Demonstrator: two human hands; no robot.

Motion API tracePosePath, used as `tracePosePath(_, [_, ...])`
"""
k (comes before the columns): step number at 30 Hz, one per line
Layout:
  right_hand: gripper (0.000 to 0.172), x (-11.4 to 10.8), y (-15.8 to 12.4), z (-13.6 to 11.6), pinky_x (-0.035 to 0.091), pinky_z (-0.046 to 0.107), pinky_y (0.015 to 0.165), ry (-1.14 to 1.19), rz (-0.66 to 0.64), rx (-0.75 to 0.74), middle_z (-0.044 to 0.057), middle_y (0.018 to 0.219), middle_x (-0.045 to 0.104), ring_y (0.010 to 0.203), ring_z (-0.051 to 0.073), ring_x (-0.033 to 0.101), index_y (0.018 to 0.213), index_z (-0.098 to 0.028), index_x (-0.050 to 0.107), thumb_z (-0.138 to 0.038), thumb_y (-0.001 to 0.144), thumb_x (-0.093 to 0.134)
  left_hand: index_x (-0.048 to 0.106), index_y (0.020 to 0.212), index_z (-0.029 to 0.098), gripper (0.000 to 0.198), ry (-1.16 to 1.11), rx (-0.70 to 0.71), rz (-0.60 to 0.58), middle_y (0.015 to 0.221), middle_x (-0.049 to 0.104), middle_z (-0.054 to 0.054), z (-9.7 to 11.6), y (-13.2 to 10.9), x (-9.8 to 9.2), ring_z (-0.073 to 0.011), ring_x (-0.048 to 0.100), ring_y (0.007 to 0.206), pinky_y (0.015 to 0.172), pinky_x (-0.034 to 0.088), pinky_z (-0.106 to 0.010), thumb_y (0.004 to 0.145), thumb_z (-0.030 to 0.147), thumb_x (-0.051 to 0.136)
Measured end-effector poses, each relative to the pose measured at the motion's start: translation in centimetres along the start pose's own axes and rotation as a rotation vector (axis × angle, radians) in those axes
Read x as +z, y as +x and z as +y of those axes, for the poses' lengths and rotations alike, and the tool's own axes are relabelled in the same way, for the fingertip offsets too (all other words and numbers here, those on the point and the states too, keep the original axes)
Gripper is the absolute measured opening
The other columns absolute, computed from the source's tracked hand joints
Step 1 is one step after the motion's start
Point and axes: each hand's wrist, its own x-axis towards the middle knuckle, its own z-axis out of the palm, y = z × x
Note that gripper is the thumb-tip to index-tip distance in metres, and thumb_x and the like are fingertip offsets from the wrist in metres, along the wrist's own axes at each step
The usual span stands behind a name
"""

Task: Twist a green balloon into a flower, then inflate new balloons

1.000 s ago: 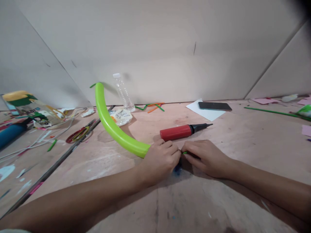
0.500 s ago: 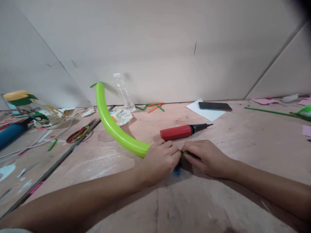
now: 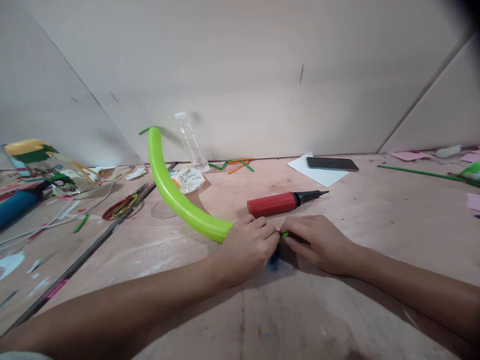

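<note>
A long inflated lime-green balloon [image 3: 174,200] curves from an upright far tip at the wall down to my left hand [image 3: 250,250]. My left hand is closed around its near end, fingers curled. Touching or almost touching it, my right hand [image 3: 318,244] pinches a small green bit of the balloon's end [image 3: 285,235] between thumb and fingers. The exact end between both hands is mostly hidden. Just beyond the hands lies a red hand pump [image 3: 272,205] with a black nozzle pointing right.
Behind the balloon, a clear bottle [image 3: 192,145] leans near a crumpled wrapper [image 3: 189,180]. A phone [image 3: 332,164] rests on white paper [image 3: 300,167]. Scissors [image 3: 122,207], a plastic jar [image 3: 67,175] and a blue pump [image 3: 18,205] are at left; a thin green balloon [image 3: 416,172] is at right.
</note>
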Motion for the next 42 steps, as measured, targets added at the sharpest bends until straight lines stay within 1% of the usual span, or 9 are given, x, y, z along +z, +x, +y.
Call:
tracePosePath(3, [0.019, 0.08, 0.05, 0.08, 0.041, 0.030, 0.068, 0.001, 0.003, -0.003, 0.004, 0.083, 0.068, 0.076, 0.019, 0.061, 0.088, -0.020, 0.057, -0.025, 0.101, 0.044, 0.059, 0.078, 0.017, 0.026, 0.006, 0.002, -0.017, 0.076, 0.065, -0.003, 0.00, -0.03, 0.01, -0.0181, 0.054, 0.072, 0.065, 0.035, -0.036, 0.101, 0.017, 0.048])
tracePosePath(10, [0.020, 0.18, -0.04, 0.04, 0.040, 0.030, 0.069, -0.004, 0.002, -0.001, 0.004, 0.083, 0.067, 0.075, 0.019, 0.060, 0.089, -0.020, 0.057, -0.026, 0.102, 0.043, 0.059, 0.077, 0.017, 0.026, 0.001, 0.000, -0.006, 0.077, 0.064, -0.001, -0.05, -0.07, 0.14, -0.0185, 0.054, 0.071, 0.065, 0.035, -0.036, 0.101, 0.018, 0.048])
tracePosePath(18, [0.019, 0.06, -0.02, 0.06, 0.040, 0.029, 0.067, -0.001, 0.004, -0.002, 0.004, 0.081, 0.067, 0.074, 0.018, 0.060, 0.088, -0.020, 0.057, -0.025, 0.101, 0.044, 0.060, 0.077, 0.016, 0.028, 0.000, -0.001, -0.023, 0.076, 0.065, -0.004, 0.03, 0.01, -0.03, -0.0180, 0.055, 0.071, 0.065, 0.036, -0.036, 0.101, 0.017, 0.047])
tracePosePath(25, [0.020, 0.18, -0.02, 0.08, 0.040, 0.029, 0.068, 0.002, -0.003, -0.002, 0.003, 0.082, 0.067, 0.074, 0.018, 0.060, 0.087, -0.020, 0.056, -0.025, 0.102, 0.044, 0.060, 0.077, 0.016, 0.025, -0.002, 0.003, 0.015, 0.075, 0.064, -0.001, 0.03, -0.04, 0.07, -0.0179, 0.054, 0.070, 0.064, 0.036, -0.036, 0.100, 0.017, 0.050])
tracePosePath(42, [0.018, 0.28, 0.03, 0.18, 0.040, 0.030, 0.068, -0.003, -0.007, 0.004, 0.003, 0.082, 0.067, 0.075, 0.018, 0.060, 0.088, -0.019, 0.057, -0.025, 0.101, 0.045, 0.059, 0.076, 0.016, 0.025, -0.010, 0.008, 0.023, 0.075, 0.064, -0.002, 0.00, -0.01, 0.07, -0.0183, 0.053, 0.070, 0.065, 0.036, -0.036, 0.100, 0.017, 0.050])
